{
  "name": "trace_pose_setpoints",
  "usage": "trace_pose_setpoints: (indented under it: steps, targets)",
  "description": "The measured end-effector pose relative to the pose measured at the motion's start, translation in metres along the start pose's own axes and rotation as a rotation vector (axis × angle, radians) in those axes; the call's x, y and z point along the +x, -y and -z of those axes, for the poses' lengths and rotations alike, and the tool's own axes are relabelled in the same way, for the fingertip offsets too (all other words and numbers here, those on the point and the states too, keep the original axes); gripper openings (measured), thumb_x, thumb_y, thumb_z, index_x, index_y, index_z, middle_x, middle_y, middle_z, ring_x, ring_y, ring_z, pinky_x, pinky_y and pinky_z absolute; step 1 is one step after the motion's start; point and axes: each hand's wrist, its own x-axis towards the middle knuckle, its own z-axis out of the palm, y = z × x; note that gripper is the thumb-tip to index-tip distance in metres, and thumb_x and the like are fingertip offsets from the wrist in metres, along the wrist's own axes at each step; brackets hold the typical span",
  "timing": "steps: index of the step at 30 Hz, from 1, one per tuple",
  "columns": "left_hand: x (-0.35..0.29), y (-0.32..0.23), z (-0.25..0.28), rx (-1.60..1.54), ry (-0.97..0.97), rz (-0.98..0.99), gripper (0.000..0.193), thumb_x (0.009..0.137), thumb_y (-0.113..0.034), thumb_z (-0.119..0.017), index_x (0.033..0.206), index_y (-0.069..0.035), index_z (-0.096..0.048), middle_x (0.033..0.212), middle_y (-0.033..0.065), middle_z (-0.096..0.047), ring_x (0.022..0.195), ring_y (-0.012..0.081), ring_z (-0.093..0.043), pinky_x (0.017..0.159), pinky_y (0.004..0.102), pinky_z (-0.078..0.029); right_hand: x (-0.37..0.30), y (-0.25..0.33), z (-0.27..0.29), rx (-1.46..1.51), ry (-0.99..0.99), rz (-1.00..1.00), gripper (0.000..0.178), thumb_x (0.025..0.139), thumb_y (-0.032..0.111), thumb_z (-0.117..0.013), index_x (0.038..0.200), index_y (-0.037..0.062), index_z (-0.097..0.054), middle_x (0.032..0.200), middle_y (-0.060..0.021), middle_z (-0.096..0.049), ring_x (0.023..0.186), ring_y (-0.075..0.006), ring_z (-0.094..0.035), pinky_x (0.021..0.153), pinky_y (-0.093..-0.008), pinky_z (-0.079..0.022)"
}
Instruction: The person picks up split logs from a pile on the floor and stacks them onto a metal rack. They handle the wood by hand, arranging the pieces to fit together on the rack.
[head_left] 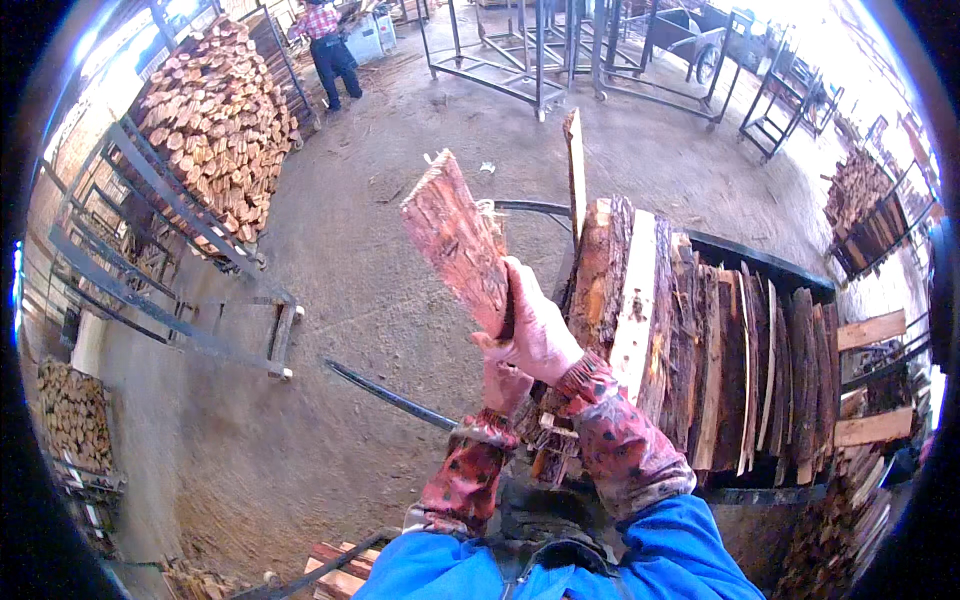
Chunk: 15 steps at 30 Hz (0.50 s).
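Note:
A rough wood slab with reddish bark [455, 240] is held up in front of me, tilted with its broad end far and to the left. My right hand [542, 325] is closed around its right side near the lower end. Beneath that end, my left hand [505, 385] is closed on the slab too, its fingers partly hidden by the right hand. Just right of my hands, long bark-edged slabs [600, 285] lie side by side in a dark metal rack [765, 258]. One thin slat [576, 165] sticks out beyond the far end of the stack.
A metal bar [390, 396] juts left from the rack. Stacked cut wood [215, 130] stands at far left, near a low wheeled metal frame [275, 340]. Tall metal frames [545, 75] stand at the back; a person [328, 55] works far left. More wood [860, 195] is stacked right.

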Motion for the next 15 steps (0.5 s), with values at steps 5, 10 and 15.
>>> trace_pose_setpoints:
  steps: [5,10,15]
  targets:
    - [0.004,0.011,-0.005,-0.17,-0.004,0.088,0.053,0.085,-0.015,-0.066,0.132,0.002,-0.048,0.132,0.014,-0.051,0.119,0.022,-0.051,0.1,0.0352,-0.042,-0.003,0.003,0.005,0.0,0.016,-0.06,0.087,0.067,0.016,-0.076,0.137,0.002,-0.026,0.121,-0.026,-0.045,0.11,-0.0458,-0.051,0.091,-0.0445,-0.046]
    - [-0.005,0.019,-0.004,-0.423,-0.022,0.184,0.051,0.085,-0.014,-0.066,0.131,0.002,-0.049,0.131,0.014,-0.052,0.118,0.0215,-0.052,0.099,0.0347,-0.043,-0.007,0.01,0.006,0.034,0.029,-0.088,0.075,0.067,0.012,-0.071,0.131,0.0042,-0.032,0.119,-0.0247,-0.046,0.11,-0.045,-0.051,0.09,-0.0451,-0.046]
    - [-0.006,0.029,-0.004,-0.984,-0.025,0.303,0.049,0.086,-0.013,-0.065,0.13,0.002,-0.049,0.13,0.014,-0.052,0.117,0.0209,-0.052,0.098,0.0343,-0.043,-0.009,0.012,0.002,0.067,0.083,-0.186,0.089,0.066,0.021,-0.081,0.137,0.002,-0.031,0.124,-0.0244,-0.043,0.115,-0.0436,-0.049,0.096,-0.0429,-0.044]
